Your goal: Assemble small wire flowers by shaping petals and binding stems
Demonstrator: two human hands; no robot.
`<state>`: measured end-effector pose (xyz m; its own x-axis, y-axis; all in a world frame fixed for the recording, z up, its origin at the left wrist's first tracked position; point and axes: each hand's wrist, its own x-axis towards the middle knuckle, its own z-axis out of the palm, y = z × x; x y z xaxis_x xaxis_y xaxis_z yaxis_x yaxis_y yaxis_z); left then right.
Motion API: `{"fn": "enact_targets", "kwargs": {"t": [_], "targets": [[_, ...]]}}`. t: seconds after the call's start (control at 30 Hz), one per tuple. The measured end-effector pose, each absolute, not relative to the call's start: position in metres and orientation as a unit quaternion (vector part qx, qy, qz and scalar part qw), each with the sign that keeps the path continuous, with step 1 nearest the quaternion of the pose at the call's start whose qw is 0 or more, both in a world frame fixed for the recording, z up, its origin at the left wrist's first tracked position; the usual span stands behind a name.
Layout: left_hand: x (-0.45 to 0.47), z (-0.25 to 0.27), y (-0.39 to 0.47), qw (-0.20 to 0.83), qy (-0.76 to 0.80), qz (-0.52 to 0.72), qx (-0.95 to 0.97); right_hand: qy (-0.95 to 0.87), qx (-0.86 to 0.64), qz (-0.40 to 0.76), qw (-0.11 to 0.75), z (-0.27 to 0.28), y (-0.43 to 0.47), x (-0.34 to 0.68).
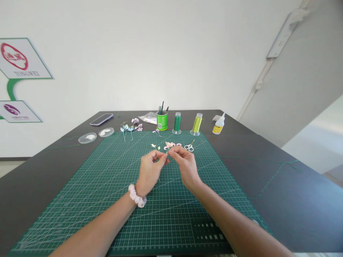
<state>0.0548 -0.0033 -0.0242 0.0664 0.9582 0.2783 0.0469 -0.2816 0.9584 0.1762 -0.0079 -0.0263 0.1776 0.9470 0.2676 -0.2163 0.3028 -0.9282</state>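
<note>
Over the middle of the green cutting mat, my left hand and my right hand meet with fingertips pinched together. Between them is a thin stem, mostly covered by the fingers. A pale peach artificial flower shows just above the fingertips and seems to sit on that stem. Small pink rings lie behind the hands, partly hidden. White-handled scissors rest right of these, close to my right hand. Left of the flower lie a small white bud and a green leaf.
Along the back stand a green can of tools, a dark green thread spool, a yellow-green spool and a glue bottle. At left are blue and purple flowers, two shallow dishes and a phone.
</note>
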Motion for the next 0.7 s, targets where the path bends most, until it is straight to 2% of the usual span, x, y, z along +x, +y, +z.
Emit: {"fn": "enact_targets", "kwargs": {"t": [0.7], "targets": [[0.0563,-0.0249,-0.0027,0.478,0.414,0.540,0.556,-0.468,-0.390,0.445,0.656,-0.0242,-0.0087,0.1758]]}}
